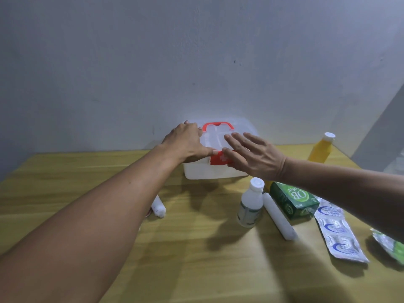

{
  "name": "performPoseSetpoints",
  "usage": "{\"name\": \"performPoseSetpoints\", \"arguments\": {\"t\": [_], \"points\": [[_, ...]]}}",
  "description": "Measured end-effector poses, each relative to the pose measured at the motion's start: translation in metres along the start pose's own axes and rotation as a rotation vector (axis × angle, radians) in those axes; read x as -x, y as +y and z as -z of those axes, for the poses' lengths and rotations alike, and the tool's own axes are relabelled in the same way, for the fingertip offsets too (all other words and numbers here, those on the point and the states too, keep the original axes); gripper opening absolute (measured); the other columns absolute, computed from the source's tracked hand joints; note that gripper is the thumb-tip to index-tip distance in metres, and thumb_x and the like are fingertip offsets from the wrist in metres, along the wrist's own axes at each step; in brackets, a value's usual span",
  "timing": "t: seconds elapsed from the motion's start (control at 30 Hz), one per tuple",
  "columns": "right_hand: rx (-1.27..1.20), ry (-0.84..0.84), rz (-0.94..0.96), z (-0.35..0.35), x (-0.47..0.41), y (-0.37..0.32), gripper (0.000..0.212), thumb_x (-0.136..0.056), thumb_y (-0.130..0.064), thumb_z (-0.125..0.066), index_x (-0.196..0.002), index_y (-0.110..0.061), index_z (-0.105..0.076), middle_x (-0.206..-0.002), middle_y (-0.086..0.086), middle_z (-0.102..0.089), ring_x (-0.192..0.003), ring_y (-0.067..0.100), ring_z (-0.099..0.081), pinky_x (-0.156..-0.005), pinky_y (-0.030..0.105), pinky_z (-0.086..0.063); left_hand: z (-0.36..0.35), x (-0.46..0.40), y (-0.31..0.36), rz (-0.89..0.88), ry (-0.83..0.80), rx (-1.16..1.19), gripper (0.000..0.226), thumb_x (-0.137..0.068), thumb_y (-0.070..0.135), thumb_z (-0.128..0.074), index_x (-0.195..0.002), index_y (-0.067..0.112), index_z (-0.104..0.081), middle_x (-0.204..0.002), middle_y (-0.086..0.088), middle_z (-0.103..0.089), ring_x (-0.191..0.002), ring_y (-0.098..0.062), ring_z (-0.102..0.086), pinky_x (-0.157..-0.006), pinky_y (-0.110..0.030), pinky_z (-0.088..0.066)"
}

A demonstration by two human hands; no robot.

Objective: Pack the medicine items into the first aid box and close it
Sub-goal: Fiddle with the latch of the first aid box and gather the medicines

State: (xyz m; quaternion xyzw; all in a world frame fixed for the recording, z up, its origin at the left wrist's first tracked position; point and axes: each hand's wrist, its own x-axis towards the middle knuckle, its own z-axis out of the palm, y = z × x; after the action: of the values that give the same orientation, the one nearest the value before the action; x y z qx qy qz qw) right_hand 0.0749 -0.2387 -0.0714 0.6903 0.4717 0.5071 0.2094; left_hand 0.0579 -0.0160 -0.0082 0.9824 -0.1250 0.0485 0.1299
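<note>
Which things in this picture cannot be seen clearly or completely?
Head view, the only one:
- Red latch of the first aid box: partly covered by both hands; locked or not, unclear.
- Box contents: hidden by the cloudy lid.
- Small gauze roll: partly behind the left forearm.
- Green foil packet: cut off by the right edge.
- White bottle label: too blurred to read.

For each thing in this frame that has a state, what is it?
first aid box: lid down, red latch at front
left hand: on the lid, thumb at the latch
right hand: open, fingers spread over the lid
white bottle: upright, capped
yellow bottle: upright, capped
green carton: lying flat, unpacked
blister strip: flat on table
</note>
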Motion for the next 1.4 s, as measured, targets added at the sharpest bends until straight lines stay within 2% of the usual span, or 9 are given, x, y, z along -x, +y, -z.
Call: {"name": "performPoseSetpoints", "arguments": {"t": [0.07, 0.27, 0.37, 0.53, 0.7, 0.8, 1.03, 1.23, 1.4], "points": [[-0.021, -0.022, 0.01, 0.001, 0.004, 0.006, 0.042, -0.093, -0.034, -0.062, -0.117, -0.002, -0.051, -0.118, 0.027, -0.066, -0.103, 0.039, -0.067, -0.08, 0.045, -0.058, 0.0, -0.001, -0.001, 0.004, 0.002, 0.017, 0.084, -0.074, 0.065, -0.064, -0.138, 0.011, -0.049, -0.145, -0.01, -0.045, -0.134, -0.028, -0.042, -0.104, -0.04, -0.038], [-0.029, 0.006, 0.076, 0.005, -0.008, 0.01, 0.022, -0.093, -0.018, -0.058, -0.099, 0.002, -0.061, -0.102, 0.029, -0.07, -0.088, 0.04, -0.071, -0.063, 0.042, -0.059, 0.001, -0.003, -0.001, 0.015, 0.006, 0.07, 0.081, -0.074, 0.062, -0.066, -0.135, 0.011, -0.052, -0.143, -0.009, -0.048, -0.13, -0.028, -0.046, -0.102, -0.038, -0.04], [-0.013, -0.014, 0.043, 0.004, -0.012, 0.004, 0.024, -0.097, -0.013, -0.048, -0.09, 0.003, -0.064, -0.096, 0.031, -0.071, -0.08, 0.041, -0.071, -0.057, 0.041, -0.057, -0.001, -0.003, -0.002, 0.029, 0.022, 0.08, 0.079, -0.075, 0.063, -0.064, -0.134, 0.011, -0.053, -0.143, -0.008, -0.049, -0.129, -0.028, -0.047, -0.101, -0.039, -0.041], [-0.01, -0.059, 0.065, 0.003, -0.014, 0.002, 0.029, -0.098, -0.013, -0.042, -0.094, 0.006, -0.064, -0.098, 0.033, -0.07, -0.08, 0.043, -0.071, -0.057, 0.042, -0.058, 0.0, -0.002, 0.001, 0.041, 0.042, 0.103, 0.049, -0.076, 0.057, -0.067, -0.102, 0.016, -0.064, -0.13, -0.012, -0.059, -0.111, -0.028, -0.056, -0.094, -0.04, -0.046], [-0.004, 0.009, -0.086, 0.002, -0.001, -0.009, 0.027, -0.086, -0.023, -0.066, -0.102, -0.002, -0.059, -0.117, 0.026, -0.067, -0.11, 0.041, -0.064, -0.082, 0.048, -0.056, 0.003, -0.006, -0.001, 0.073, 0.023, 0.161, 0.079, -0.066, 0.06, -0.074, -0.125, 0.009, -0.061, -0.136, -0.009, -0.058, -0.125, -0.027, -0.053, -0.099, -0.038, -0.044], [-0.043, -0.035, -0.156, -0.001, -0.004, -0.014, 0.029, -0.088, -0.032, -0.066, -0.096, -0.004, -0.066, -0.128, 0.021, -0.063, -0.119, 0.039, -0.059, -0.091, 0.051, -0.052, 0.003, -0.008, -0.002, 0.072, 0.033, 0.163, 0.078, -0.066, 0.06, -0.074, -0.124, 0.009, -0.062, -0.135, -0.009, -0.059, -0.124, -0.027, -0.053, -0.098, -0.037, -0.044], [-0.115, 0.052, -0.146, 0.005, -0.018, -0.008, 0.021, -0.085, -0.022, -0.071, -0.092, -0.002, -0.069, -0.092, 0.018, -0.071, -0.09, 0.037, -0.069, -0.07, 0.046, -0.057, -0.002, -0.007, -0.002, 0.053, 0.051, 0.142, 0.075, -0.071, 0.059, -0.07, -0.127, 0.01, -0.059, -0.137, -0.007, -0.056, -0.127, -0.027, -0.051, -0.1, -0.038, -0.043], [-0.062, 0.035, -0.04, 0.005, -0.024, -0.008, 0.009, -0.071, -0.008, -0.072, -0.075, -0.003, -0.067, -0.082, 0.016, -0.07, -0.08, 0.035, -0.07, -0.058, 0.04, -0.056, -0.005, -0.008, -0.004, 0.039, 0.049, 0.093, 0.077, -0.077, 0.061, -0.064, -0.136, 0.012, -0.051, -0.142, -0.006, -0.049, -0.131, -0.027, -0.045, -0.101, -0.038, -0.04], [-0.024, -0.019, -0.012, 0.004, -0.024, -0.008, 0.01, -0.07, -0.008, -0.07, -0.076, -0.001, -0.067, -0.081, 0.019, -0.069, -0.076, 0.038, -0.068, -0.059, 0.04, -0.055, -0.007, -0.008, -0.004, 0.036, 0.047, 0.076, 0.08, -0.078, 0.063, -0.06, -0.139, 0.012, -0.048, -0.146, -0.008, -0.046, -0.137, -0.027, -0.04, -0.106, -0.04, -0.038]]}}
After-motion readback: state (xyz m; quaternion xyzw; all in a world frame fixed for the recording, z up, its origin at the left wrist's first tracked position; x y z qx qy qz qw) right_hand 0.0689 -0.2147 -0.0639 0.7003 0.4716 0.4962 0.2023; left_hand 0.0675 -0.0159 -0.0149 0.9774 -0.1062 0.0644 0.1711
